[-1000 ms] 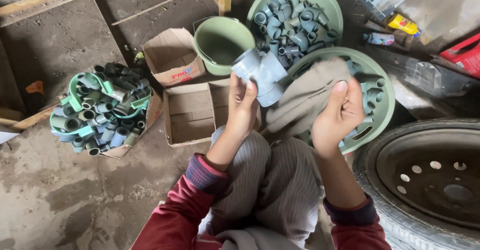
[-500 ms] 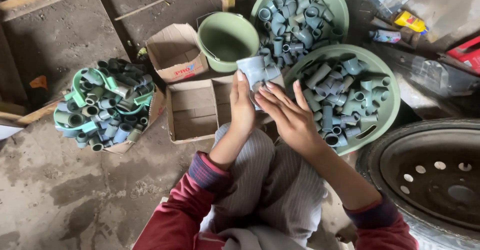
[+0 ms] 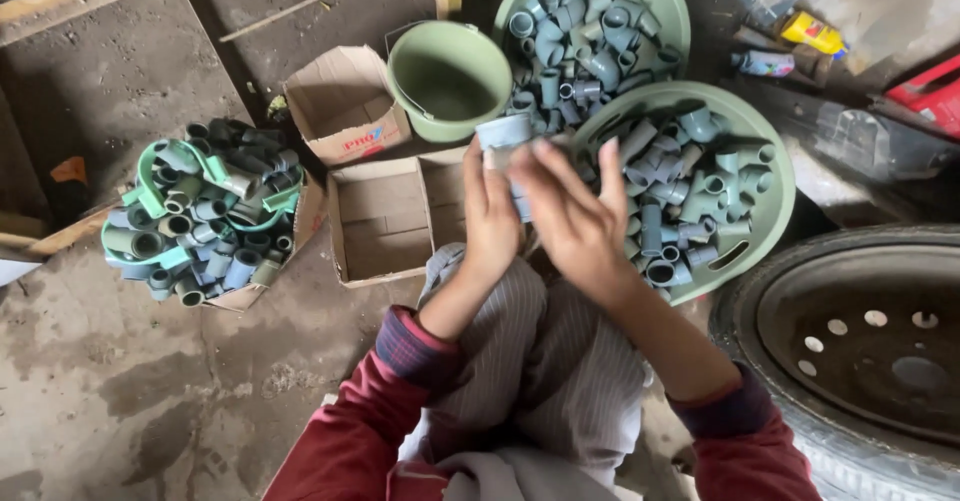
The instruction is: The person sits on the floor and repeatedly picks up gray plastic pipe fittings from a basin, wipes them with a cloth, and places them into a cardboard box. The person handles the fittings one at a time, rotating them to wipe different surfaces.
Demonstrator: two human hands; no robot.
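Head view: the left hand [image 3: 488,223] grips a grey pipe fitting [image 3: 503,133] held up over the knees, fingers wrapped round its lower part. The right hand [image 3: 572,216] lies across the fitting's right side, fingers spread and blurred; whether it grips or only rubs cannot be told. The fitting sits above the near edge of an open, empty cardboard box [image 3: 385,221], just left of the near basin [image 3: 775,196].

That basin is heaped with grey fittings, and so is the far basin [image 3: 672,1] behind it. A green bucket [image 3: 450,76] to the left of the far basin stands empty, and a second small box [image 3: 340,111] beside it looks empty too. Far left, a pile of fittings [image 3: 200,216] rests on flattened cardboard, with green plastic pieces mixed in.

Judging by these heaps, one fitting is in hand, the left pile may be handled pieces, and both full basins suggest most of the work remains. A tyre [image 3: 860,361] lies at near right.
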